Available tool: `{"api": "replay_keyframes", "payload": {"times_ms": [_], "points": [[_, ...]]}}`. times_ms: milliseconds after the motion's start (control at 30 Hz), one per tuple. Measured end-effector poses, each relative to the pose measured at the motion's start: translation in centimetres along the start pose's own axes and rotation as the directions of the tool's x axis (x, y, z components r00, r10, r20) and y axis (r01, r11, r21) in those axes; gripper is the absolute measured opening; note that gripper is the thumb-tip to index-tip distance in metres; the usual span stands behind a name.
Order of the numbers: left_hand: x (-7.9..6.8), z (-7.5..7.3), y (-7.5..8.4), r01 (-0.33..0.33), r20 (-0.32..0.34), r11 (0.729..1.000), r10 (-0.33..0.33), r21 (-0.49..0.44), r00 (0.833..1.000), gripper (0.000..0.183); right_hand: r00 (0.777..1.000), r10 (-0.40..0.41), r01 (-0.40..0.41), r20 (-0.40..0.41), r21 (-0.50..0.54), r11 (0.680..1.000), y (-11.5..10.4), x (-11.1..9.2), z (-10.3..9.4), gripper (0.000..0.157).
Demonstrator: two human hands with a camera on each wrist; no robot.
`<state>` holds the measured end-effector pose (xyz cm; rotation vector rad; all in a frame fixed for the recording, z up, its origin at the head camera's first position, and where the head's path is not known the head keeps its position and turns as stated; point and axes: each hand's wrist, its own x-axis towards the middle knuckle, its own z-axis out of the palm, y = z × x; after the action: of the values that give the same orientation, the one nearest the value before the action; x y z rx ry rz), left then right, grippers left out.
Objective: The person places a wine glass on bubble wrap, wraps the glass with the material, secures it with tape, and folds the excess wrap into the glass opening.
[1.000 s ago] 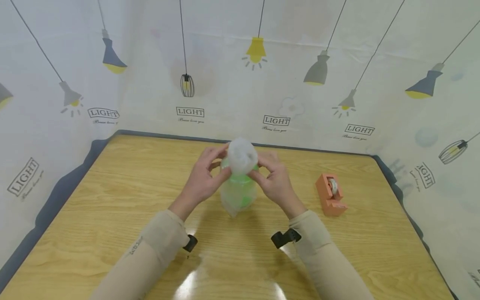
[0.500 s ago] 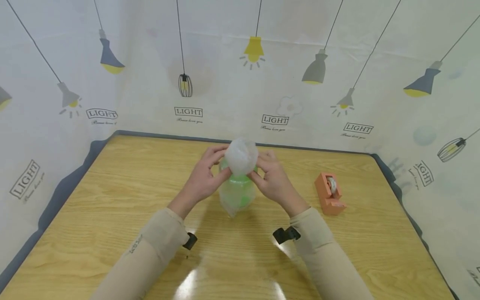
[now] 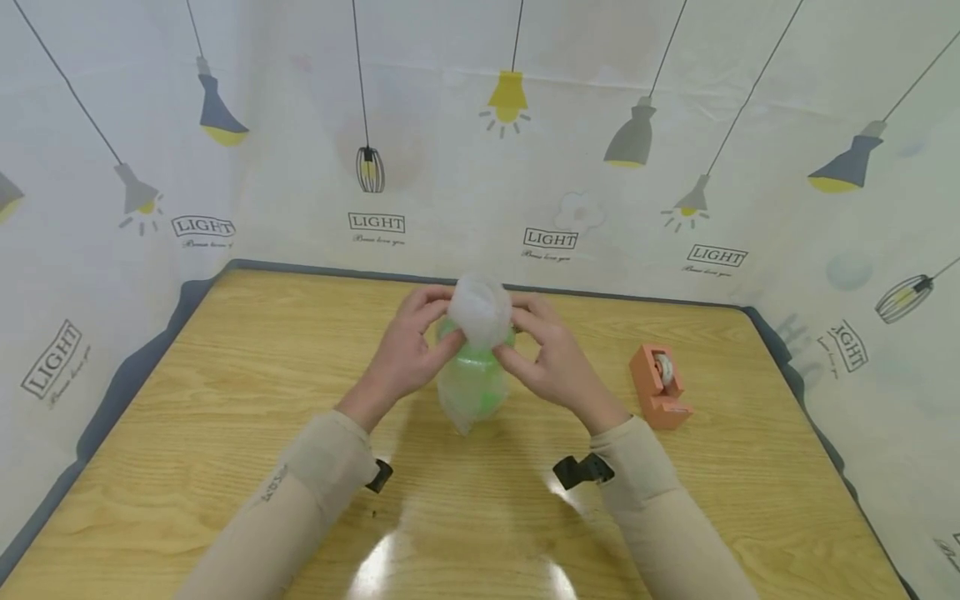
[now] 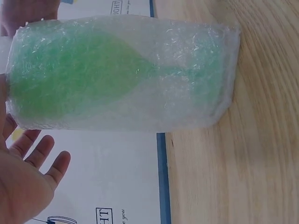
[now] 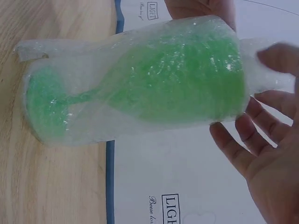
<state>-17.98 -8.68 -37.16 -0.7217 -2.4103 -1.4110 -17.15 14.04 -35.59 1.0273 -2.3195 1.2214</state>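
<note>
A green stemmed glass [image 4: 79, 70] stands upright at the middle of the table, wrapped in clear bubble wrap [image 5: 140, 126]. Its stem and foot show through the layers in both wrist views. Above the rim, the wrap's loose top [image 3: 480, 310] bunches into a rounded whitish tuft. My left hand [image 3: 405, 350] holds this bunched wrap from the left, thumb at the near side and fingers behind. From the right, my right hand [image 3: 553, 354] holds it in the same way. In the right wrist view, several fingertips [image 5: 219, 133] lie right at the wrapped rim.
An orange tape dispenser [image 3: 660, 387] with a roll of clear tape stands on the wooden table [image 3: 247, 375], right of the hands. A white cloth backdrop [image 3: 450, 117] printed with lamps encloses the table's back and sides.
The wrapped glass stays in place. The bunched top has changed shape slightly between the hands. My right hand has shifted a little, with its wrist slightly farther right.
</note>
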Motion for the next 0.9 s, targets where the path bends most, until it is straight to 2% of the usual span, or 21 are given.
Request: {"api": "replay_keyframes", "payload": {"times_ms": [100, 200, 400, 600, 733, 900], "points": [[0.1, 0.1, 0.1, -0.002, -0.01, 1.0, 0.002, 0.011, 1.0, 0.031, 1.0, 0.006, -0.005, -0.017, 0.026, 1.0, -0.4, 0.0, -0.2, 0.052], [0.2, 0.3, 0.1, -0.008, -0.02, 1.0, 0.008, 0.001, 1.0, 0.03, 0.998, -0.01, 0.009, -0.064, -0.017, 1.0, -0.9, 0.2, -0.1, 0.053], [0.1, 0.6, 0.2, -0.021, -0.059, 0.998, 0.018, -0.051, 0.998, 0.03, 0.984, -0.062, 0.047, -0.167, -0.09, 0.995, -1.2, 0.5, 0.7, 0.032], [0.0, 0.9, 0.4, -0.041, -0.136, 0.996, 0.029, -0.083, 0.99, 0.043, 0.977, -0.105, 0.085, -0.184, -0.111, 0.99, -1.0, 0.7, 0.8, 0.02], [0.0, 1.0, 0.4, -0.135, -0.174, 0.99, 0.126, -0.038, 0.977, 0.05, 0.98, -0.104, 0.081, -0.17, -0.137, 0.987, -0.8, 0.8, 0.7, 0.019], [-0.3, 0.4, 0.6, -0.297, -0.161, 0.954, 0.298, 0.032, 0.941, 0.059, 0.986, -0.104, 0.076, -0.128, -0.206, 0.976, -0.8, 1.2, 0.5, 0.014]]}}
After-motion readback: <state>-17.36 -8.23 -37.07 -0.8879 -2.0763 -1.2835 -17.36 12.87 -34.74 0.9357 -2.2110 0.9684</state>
